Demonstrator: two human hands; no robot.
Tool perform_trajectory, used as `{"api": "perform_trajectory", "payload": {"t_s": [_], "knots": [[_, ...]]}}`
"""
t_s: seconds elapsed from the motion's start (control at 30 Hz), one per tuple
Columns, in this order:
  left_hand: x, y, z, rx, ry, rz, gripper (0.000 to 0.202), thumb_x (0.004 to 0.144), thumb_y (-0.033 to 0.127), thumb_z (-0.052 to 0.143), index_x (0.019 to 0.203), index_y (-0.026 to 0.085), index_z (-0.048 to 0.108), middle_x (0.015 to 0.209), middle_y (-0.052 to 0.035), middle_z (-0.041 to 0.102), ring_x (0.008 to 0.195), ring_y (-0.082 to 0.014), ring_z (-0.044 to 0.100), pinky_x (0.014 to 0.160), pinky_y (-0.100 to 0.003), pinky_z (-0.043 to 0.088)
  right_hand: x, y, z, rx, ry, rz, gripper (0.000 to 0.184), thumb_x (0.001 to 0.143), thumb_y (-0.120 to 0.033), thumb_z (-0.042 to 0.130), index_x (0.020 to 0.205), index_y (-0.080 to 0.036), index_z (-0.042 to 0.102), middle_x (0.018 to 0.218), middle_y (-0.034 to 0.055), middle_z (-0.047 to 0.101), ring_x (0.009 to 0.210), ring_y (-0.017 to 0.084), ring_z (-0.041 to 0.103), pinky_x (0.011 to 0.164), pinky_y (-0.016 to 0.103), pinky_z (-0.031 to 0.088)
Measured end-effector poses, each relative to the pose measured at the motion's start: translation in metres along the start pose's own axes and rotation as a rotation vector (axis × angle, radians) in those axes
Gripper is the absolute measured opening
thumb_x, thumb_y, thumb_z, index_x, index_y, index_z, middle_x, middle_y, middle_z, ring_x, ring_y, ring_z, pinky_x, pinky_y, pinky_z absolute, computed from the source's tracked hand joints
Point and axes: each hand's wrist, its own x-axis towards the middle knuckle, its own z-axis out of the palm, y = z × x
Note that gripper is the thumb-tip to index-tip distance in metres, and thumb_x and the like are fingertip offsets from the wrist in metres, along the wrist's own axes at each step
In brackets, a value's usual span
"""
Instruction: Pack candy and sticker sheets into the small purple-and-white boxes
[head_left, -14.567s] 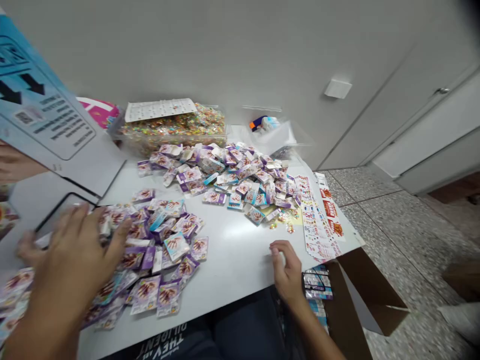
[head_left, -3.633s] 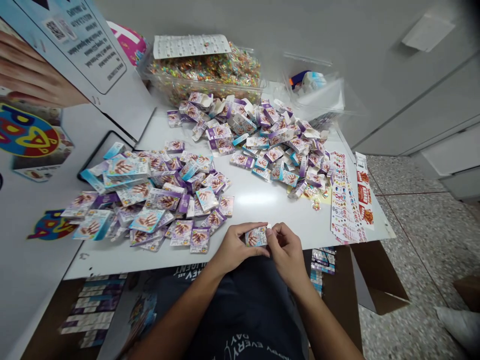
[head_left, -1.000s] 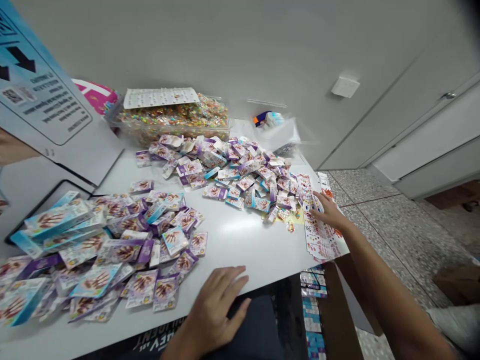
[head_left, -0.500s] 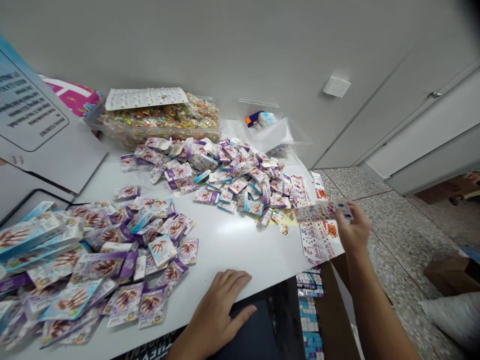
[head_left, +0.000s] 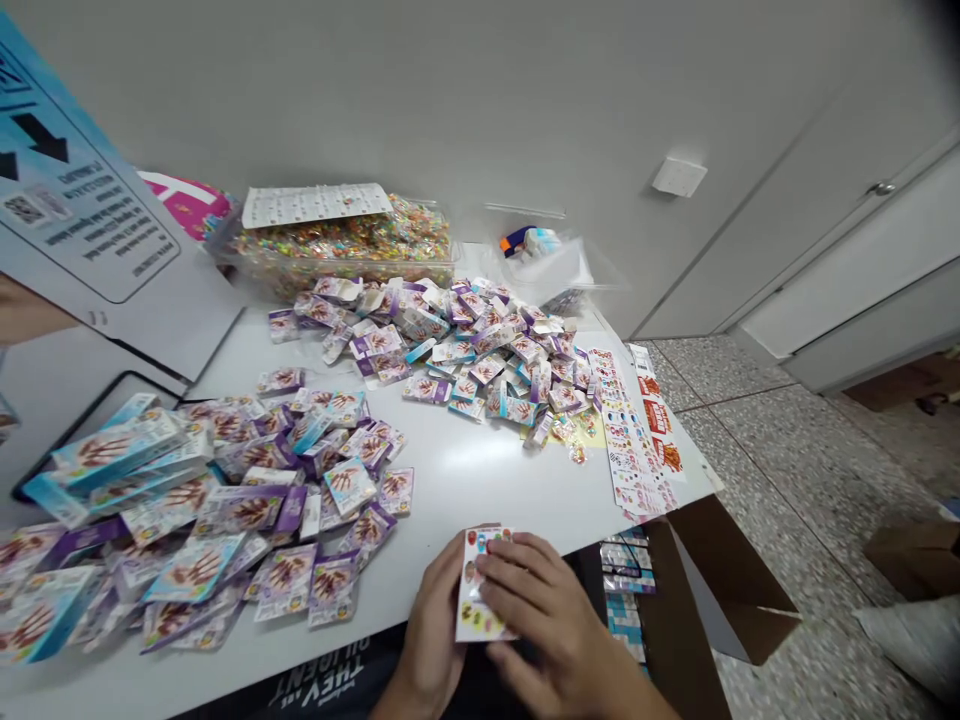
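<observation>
A sticker sheet (head_left: 471, 612) is gripped at 6 o'clock on the surface (head_left: 480, 480), the left hand (head_left: 431, 625) closed behind it and the right hand (head_left: 547, 620) over it. Packets (head_left: 247, 500) are heaped at 9 o'clock.

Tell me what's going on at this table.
A person holds one sticker sheet at the near edge of the white table: left hand behind it, right hand across its face. A stack of sheets lies at the right edge. A near heap and a far heap of small purple packets lie untouched.
</observation>
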Motion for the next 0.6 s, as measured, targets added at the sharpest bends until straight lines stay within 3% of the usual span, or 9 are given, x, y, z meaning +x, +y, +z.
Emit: {"api": "perform_trajectory", "payload": {"t_s": [0.07,0.1,0.2,0.23,0.3,0.4,0.47,0.53,0.6], "knots": [[0.001,0.001,-0.006,-0.100,0.060,-0.077,0.052,0.070,0.063,0.078,0.088,0.015,0.070,0.080,-0.0051,0.071,0.072,-0.0201,0.067,0.071,-0.031,0.057,-0.007,-0.002,0.014,-0.044,-0.106,-0.036,0.064,0.091,-0.034,0.068,0.149,-0.019,0.045,0.142,0.0131,0.064,0.141,0.031,0.051,0.122,0.054,0.034],[0.000,0.000,-0.008,-0.086,0.066,-0.073,0.049,0.070,0.061,0.080,0.083,0.015,0.067,0.075,-0.0030,0.068,0.069,-0.0185,0.066,0.068,-0.030,0.056,-0.011,-0.003,0.023,-0.043,-0.064,-0.015,0.064,0.092,-0.034,0.068,0.149,-0.020,0.045,0.144,0.0132,0.062,0.142,0.030,0.049,0.123,0.053,0.033],[-0.005,-0.003,-0.011,0.028,0.075,0.092,0.044,0.074,0.056,0.081,0.080,0.017,0.062,0.075,-0.0004,0.064,0.069,-0.0150,0.063,0.065,-0.024,0.054,-0.017,-0.006,0.054,0.051,0.276,0.286,0.054,0.095,-0.028,0.063,0.146,-0.023,0.047,0.144,0.0149,0.060,0.139,0.029,0.052,0.115,0.048,0.044],[-0.007,-0.004,-0.011,0.062,0.067,0.165,0.042,0.078,0.057,0.077,0.084,0.018,0.063,0.081,-0.0012,0.065,0.073,-0.0151,0.063,0.066,-0.023,0.054,-0.016,-0.006,0.063,0.140,0.358,0.429,0.046,0.096,-0.028,0.061,0.141,-0.022,0.052,0.136,0.0150,0.064,0.132,0.028,0.059,0.107,0.044,0.051],[-0.011,-0.004,-0.009,0.138,0.049,0.286,0.040,0.084,0.058,0.070,0.091,0.019,0.064,0.087,-0.0018,0.064,0.074,-0.0149,0.062,0.065,-0.022,0.054,-0.010,-0.006,0.076,0.384,0.374,0.663,0.027,0.099,-0.035,0.059,0.121,-0.020,0.065,0.106,0.0103,0.074,0.098,0.023,0.073,0.083,0.033,0.060],[-0.012,0.000,-0.007,0.333,0.038,0.396,0.040,0.088,0.058,0.063,0.078,0.019,0.063,0.083,-0.0018,0.058,0.067,-0.0135,0.058,0.054,-0.020,0.051,0.002,-0.005,0.078,0.705,0.376,0.806,0.030,0.099,-0.046,0.058,0.093,-0.019,0.069,0.065,-0.0008,0.065,0.053,0.013,0.062,0.052,0.023,0.051],[-0.008,0.004,-0.007,0.470,0.038,0.432,0.040,0.088,0.055,0.063,0.074,0.018,0.062,0.092,-0.0058,0.062,0.076,-0.0168,0.063,0.056,-0.021,0.053,0.006,-0.006,0.072,0.810,0.481,0.803,0.030,0.096,-0.048,0.062,0.099,-0.019,0.069,0.070,0.0002,0.068,0.057,0.014,0.064,0.055,0.023,0.053],[-0.004,0.005,-0.008,0.547,0.057,0.452,0.033,0.088,0.052,0.065,0.088,0.019,0.065,0.100,-0.0076,0.065,0.085,-0.0195,0.066,0.060,-0.023,0.055,0.007,-0.008,0.065,0.855,0.533,0.739,0.032,0.092,-0.047,0.067,0.112,-0.022,0.070,0.094,0.0057,0.075,0.078,0.018,0.071,0.070,0.027,0.059],[0.001,0.004,-0.010,0.607,0.034,0.427,0.032,0.090,0.050,0.064,0.100,0.020,0.063,0.085,-0.0031,0.067,0.074,-0.0172,0.066,0.059,-0.023,0.053,0.005,-0.008,0.062,0.841,0.532,0.702,0.035,0.091,-0.044,0.070,0.120,-0.024,0.068,0.109,0.0080,0.075,0.089,0.020,0.072,0.077,0.029,0.060]]}}
